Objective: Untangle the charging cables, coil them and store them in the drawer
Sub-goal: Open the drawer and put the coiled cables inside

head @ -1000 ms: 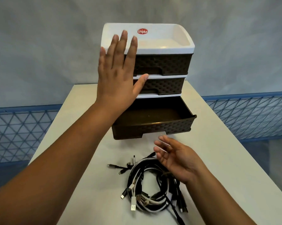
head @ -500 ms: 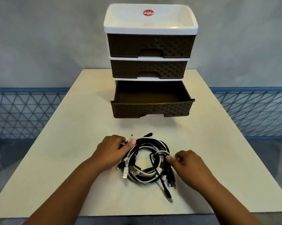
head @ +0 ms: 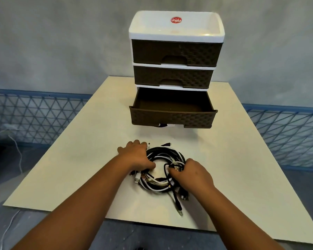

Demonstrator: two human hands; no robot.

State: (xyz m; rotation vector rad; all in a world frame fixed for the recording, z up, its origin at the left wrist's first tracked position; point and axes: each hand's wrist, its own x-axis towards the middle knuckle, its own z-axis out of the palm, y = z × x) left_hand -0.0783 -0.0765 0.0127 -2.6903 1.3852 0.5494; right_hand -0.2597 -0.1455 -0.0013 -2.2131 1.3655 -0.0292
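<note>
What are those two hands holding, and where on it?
Both grip the tangled cable bundle lying on the table. The left hand holds its left edge; the right hand pinches strands on its right side.

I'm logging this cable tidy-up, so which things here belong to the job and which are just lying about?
Job: tangled cables, open bottom drawer, left hand, right hand.
Lying about: two closed upper drawers, white cord on floor, blue fence.

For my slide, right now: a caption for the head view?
Both hands grip tangled black and white charging cables before the open bottom drawer.
</note>
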